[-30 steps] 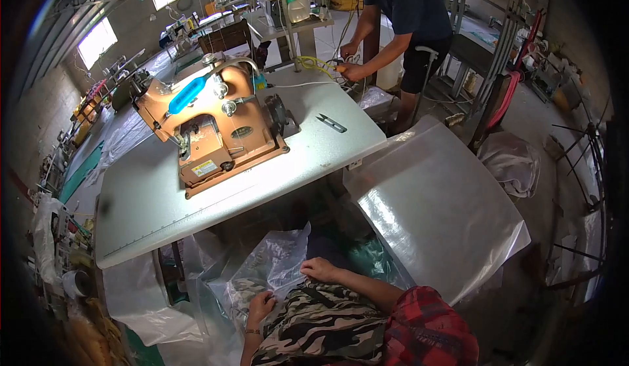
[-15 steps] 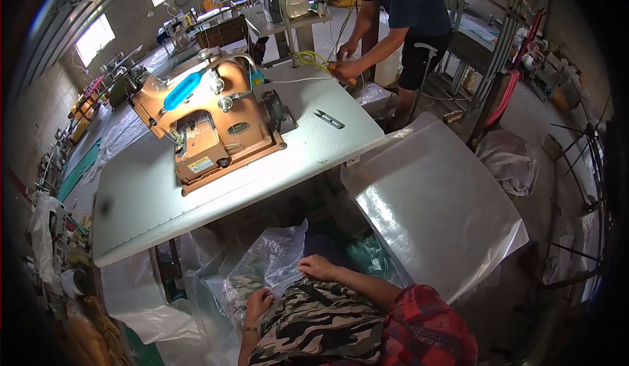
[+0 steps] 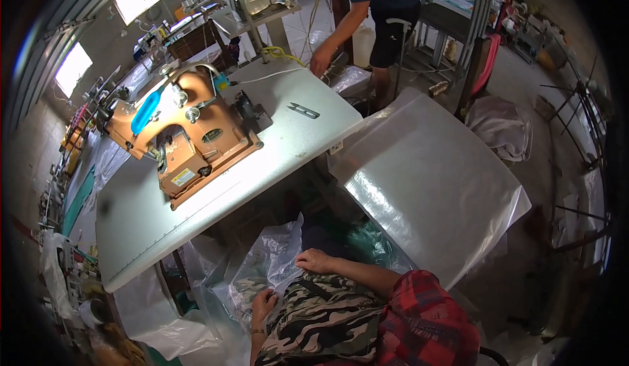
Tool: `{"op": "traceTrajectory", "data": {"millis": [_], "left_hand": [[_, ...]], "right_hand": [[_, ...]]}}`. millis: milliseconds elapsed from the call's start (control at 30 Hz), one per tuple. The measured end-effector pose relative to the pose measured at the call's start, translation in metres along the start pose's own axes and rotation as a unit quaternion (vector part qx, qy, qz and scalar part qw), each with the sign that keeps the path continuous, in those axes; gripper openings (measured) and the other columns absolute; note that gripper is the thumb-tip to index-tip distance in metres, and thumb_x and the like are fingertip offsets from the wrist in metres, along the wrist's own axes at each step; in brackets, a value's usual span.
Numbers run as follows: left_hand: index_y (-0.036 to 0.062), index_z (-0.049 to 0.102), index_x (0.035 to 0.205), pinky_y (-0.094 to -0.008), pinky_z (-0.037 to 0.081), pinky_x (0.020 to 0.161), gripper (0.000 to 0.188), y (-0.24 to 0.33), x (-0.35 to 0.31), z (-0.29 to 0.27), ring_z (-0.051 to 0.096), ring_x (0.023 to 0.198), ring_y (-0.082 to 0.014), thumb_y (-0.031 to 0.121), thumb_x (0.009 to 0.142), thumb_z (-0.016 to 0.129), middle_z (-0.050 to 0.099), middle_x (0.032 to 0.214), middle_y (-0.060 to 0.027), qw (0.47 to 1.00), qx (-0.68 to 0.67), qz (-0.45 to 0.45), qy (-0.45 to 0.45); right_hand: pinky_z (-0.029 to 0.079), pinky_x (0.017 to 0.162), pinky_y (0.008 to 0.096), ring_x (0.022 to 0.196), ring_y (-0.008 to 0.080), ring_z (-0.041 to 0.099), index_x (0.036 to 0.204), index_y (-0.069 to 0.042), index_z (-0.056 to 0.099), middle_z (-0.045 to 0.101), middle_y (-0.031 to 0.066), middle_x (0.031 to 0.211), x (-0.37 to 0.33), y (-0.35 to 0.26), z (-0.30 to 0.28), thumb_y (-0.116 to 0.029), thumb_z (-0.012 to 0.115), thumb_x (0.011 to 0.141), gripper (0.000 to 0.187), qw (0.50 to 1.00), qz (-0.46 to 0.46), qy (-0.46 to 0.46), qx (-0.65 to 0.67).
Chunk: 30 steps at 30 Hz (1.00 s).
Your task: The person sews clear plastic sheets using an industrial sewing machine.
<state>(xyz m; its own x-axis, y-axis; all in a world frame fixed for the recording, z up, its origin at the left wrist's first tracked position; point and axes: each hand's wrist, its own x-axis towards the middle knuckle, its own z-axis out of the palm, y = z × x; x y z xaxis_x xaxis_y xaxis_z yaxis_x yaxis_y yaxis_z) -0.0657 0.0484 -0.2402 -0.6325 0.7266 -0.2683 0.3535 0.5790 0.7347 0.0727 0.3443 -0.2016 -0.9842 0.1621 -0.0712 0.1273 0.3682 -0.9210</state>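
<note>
A clear plastic sheet point(image 3: 265, 251) lies bunched over my lap, below the front edge of a sewing table. My right hand point(image 3: 314, 261) is closed on its upper right edge. Lower and to the left, my left hand point(image 3: 263, 305) has its fingers curled onto the sheet's near edge, close to my camouflage apron point(image 3: 321, 320). An orange sewing machine point(image 3: 196, 133) with a blue part stands lit on the white table point(image 3: 282, 140), away from both hands. Thread snips point(image 3: 303, 110) lie on the tabletop to the right of the machine.
A large stack of translucent plastic sheeting point(image 3: 432, 182) slopes down at the right of the table. Behind it a co-worker point(image 3: 380, 5) stands with a hand at the table's far corner. Dark metal racks point(image 3: 452, 25) are at the back right, a white bundle point(image 3: 501, 130) on the floor.
My view has turned, so the table and machine sit further left and tilt more. The co-worker's arm has shifted beside the table's far corner. My hands keep their place on the plastic sheet.
</note>
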Motion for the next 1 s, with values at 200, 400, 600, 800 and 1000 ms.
{"op": "traceTrajectory", "data": {"millis": [200,400,600,800,1000], "left_hand": [[0.0000,0.066,0.108,-0.0339,0.052,0.074,0.034,0.012,0.003,-0.003,0.067,0.079,-0.0247,0.021,0.082,0.068,0.070,0.092,-0.0160,0.999,0.006,-0.022,-0.027],[-0.0010,0.066,0.109,-0.0338,0.052,0.074,0.035,-0.005,0.002,0.000,0.068,0.079,-0.0232,0.020,0.081,0.068,0.070,0.092,-0.0162,1.000,-0.005,-0.021,-0.018],[-0.0003,0.067,0.108,-0.0355,0.052,0.074,0.036,0.007,0.003,-0.002,0.067,0.080,-0.0263,0.023,0.080,0.069,0.069,0.094,-0.0169,0.998,0.050,-0.027,-0.027],[0.0012,0.067,0.106,-0.0366,0.052,0.074,0.035,-0.006,0.004,0.001,0.067,0.082,-0.0287,0.024,0.079,0.069,0.068,0.092,-0.0181,0.999,0.029,-0.005,-0.021],[0.0001,0.067,0.105,-0.0367,0.052,0.075,0.034,-0.001,0.001,0.003,0.068,0.083,-0.0289,0.023,0.080,0.067,0.069,0.095,-0.0178,1.000,0.002,0.007,0.002]], "right_hand": [[0.048,0.071,0.0406,0.073,0.0292,0.065,0.090,-0.002,0.066,0.067,0.0126,0.074,-0.002,0.007,0.000,-0.032,0.054,0.089,0.032,1.000,0.002,0.002,0.003],[0.048,0.070,0.0403,0.073,0.0281,0.066,0.092,-0.003,0.066,0.067,0.0118,0.074,-0.001,0.006,0.002,-0.033,0.054,0.089,0.033,1.000,-0.008,0.000,0.001],[0.047,0.067,0.0390,0.070,0.0285,0.064,0.089,-0.003,0.065,0.065,0.0125,0.073,-0.001,0.007,0.002,-0.031,0.055,0.090,0.030,1.000,-0.011,0.005,0.017],[0.048,0.068,0.0400,0.073,0.0285,0.065,0.092,-0.003,0.066,0.066,0.0123,0.074,-0.001,0.005,0.002,-0.032,0.054,0.091,0.032,1.000,-0.005,-0.008,-0.001],[0.048,0.070,0.0413,0.075,0.0305,0.065,0.094,-0.003,0.066,0.066,0.0133,0.074,0.000,0.007,0.001,-0.033,0.054,0.091,0.033,1.000,-0.018,-0.016,-0.015]]}}
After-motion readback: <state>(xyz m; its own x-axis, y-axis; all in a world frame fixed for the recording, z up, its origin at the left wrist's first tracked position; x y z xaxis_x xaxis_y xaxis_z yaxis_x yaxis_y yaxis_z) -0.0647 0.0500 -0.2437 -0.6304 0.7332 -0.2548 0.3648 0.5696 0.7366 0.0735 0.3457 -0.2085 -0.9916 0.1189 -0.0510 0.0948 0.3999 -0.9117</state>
